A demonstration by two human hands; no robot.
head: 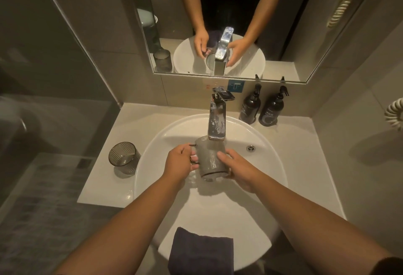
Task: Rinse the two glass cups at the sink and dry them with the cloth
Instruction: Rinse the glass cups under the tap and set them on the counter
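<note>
Holding one glass cup (211,158) under the faucet (216,122), the person has it over the sink (152,143) with its mouth tipped up toward the spout and its base toward the body. The left hand (181,161) pinches the handle on the cup's left side; the right hand (236,171) wraps the wall and base, fingers curled. The second cup (124,156) stands on the counter just left of the basin, nearer the left hand (untouched, by its look). The cloth (200,250) hangs over the near rim, between both forearms.
</note>
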